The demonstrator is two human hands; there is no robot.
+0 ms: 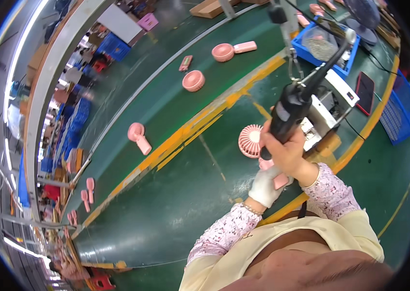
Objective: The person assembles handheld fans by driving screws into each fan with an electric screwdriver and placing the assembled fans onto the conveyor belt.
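My right hand (288, 154), bare, is wrapped round a black electric screwdriver (289, 110) that hangs from a hook and has a cable. Its lower end points down at a pink handheld fan (251, 141). Below it, my left hand (265, 189), in a white glove, grips the fan's handle, which is partly covered by both hands. The fan's round slatted head shows left of the screwdriver. Where the screwdriver's tip meets the fan is hidden from sight.
A white and metal box-shaped device (330, 109) stands right of the screwdriver. Behind it is a blue basket (343, 72) with a bag of small parts. A phone (365, 93) lies near the yellow table edge. Pink fans (194, 81) and fan parts lie along the green belt (166, 109).
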